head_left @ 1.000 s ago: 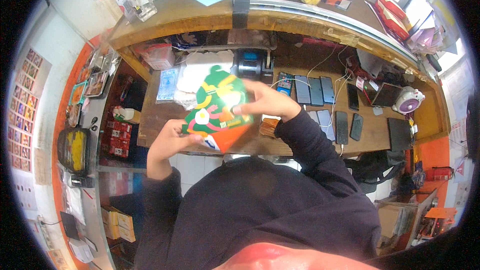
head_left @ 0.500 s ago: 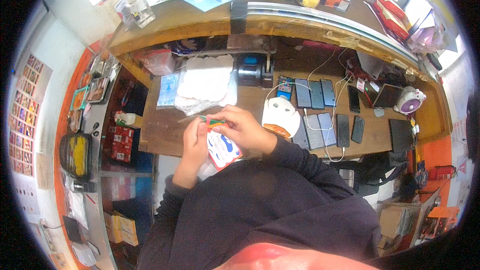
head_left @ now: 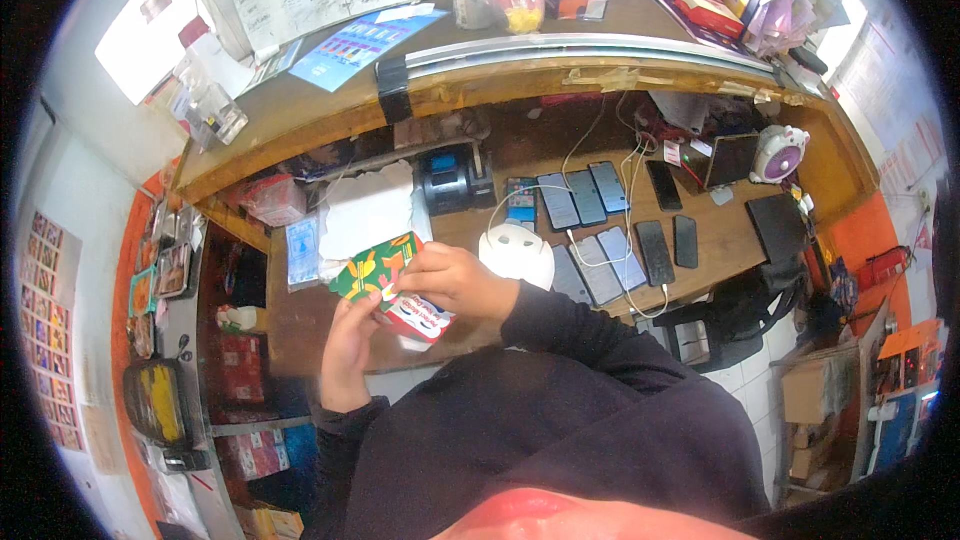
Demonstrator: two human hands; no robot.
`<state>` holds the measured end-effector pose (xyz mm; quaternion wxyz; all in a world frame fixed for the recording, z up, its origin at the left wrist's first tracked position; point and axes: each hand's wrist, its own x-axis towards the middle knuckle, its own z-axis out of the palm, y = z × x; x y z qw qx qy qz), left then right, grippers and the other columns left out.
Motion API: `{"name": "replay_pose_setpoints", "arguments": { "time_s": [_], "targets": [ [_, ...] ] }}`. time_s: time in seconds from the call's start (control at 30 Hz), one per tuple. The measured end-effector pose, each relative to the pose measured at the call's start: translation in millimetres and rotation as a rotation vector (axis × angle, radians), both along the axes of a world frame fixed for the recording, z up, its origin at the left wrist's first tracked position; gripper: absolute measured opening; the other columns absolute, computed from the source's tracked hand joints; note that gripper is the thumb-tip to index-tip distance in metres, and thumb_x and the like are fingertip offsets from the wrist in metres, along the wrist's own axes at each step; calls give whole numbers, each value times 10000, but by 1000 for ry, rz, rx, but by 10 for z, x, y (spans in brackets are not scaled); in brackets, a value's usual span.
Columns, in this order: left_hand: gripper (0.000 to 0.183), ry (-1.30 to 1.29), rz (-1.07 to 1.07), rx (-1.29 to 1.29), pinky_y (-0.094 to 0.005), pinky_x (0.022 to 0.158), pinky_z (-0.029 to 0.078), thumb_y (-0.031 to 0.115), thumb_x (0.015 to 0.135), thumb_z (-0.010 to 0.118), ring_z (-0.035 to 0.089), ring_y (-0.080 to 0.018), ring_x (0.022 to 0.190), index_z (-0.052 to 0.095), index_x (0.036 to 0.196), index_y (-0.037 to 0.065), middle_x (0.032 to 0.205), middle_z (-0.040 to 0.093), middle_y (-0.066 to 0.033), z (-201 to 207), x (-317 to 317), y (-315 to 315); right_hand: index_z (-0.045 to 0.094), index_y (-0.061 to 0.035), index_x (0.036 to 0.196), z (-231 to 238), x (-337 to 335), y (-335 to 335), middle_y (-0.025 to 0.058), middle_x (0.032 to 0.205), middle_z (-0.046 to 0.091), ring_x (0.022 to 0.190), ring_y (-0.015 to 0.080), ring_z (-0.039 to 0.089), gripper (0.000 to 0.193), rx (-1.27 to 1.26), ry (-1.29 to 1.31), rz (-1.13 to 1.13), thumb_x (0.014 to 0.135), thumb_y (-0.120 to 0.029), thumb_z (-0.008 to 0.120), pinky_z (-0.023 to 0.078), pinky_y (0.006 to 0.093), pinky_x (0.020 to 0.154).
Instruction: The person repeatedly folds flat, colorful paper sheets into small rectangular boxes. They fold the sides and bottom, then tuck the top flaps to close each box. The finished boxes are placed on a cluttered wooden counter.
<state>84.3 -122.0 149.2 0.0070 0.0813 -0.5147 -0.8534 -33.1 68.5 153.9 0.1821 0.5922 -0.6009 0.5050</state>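
Note:
Between my two hands, in front of my chest, is a small cardboard box (head_left: 372, 268). One panel is green with yellow and orange shapes; another is white with red edges and blue print. My left hand (head_left: 348, 345) grips its lower edge, with the thumb on the green panel. Fingers of my right hand (head_left: 455, 282) are bent over the box's right side, pinching it near the fold between the panels. Just right of my right hand stands a rounded white object (head_left: 516, 248). Behind the box lies a stack of white sheets (head_left: 370, 208) in clear plastic.
Several phones (head_left: 588, 197) lie on the wooden desk at the right, some joined to white cables (head_left: 630, 230). A black printer (head_left: 450, 180) sits at the back under a raised shelf (head_left: 300, 135). A small white-and-purple fan (head_left: 780, 155) stands far right; a blue pack (head_left: 302, 250) lies left.
The box has turned, so its broad green panel now faces up, where mostly the white panel showed before. My left hand has shifted lower on it. The whole view has tilted.

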Motion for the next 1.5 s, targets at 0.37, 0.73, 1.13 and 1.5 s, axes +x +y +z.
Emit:
{"name": "replay_pose_setpoints", "arguments": {
  "time_s": [0.37,0.73,1.13,1.5],
  "targets": [
    [396,47,269,-107,-368,988,450,146,970,595,561,-172,1156,488,1337,41,1281,584,-65,34,-166,528,659,-56,847,-16,94,114,112,897,520,843,271,567,217,15,-446,-148,788,-238,761,468,367,712],
    [408,129,230,11,-453,1017,433,232,1010,524,543,-215,1203,434,1381,89,1335,546,-80,129,-87,771,512,-42,689,-69,47,99,81,997,390,949,217,434,197,-185,-640,-155,739,-63,701,365,299,885],
    [451,174,76,-528,-298,914,480,52,824,756,596,-127,1033,569,1234,25,1142,641,-31,171,-55,647,504,-87,1152,-36,87,148,99,1029,428,919,250,464,554,74,-748,-26,747,-272,833,418,334,846],
    [376,-161,-20,-1356,-371,835,515,269,785,794,679,-301,951,684,1094,84,1043,697,-154,561,27,626,215,-16,1487,-37,-30,148,267,1369,330,1312,440,343,1209,487,-195,-186,574,-442,883,310,489,1105]
  ]
}}
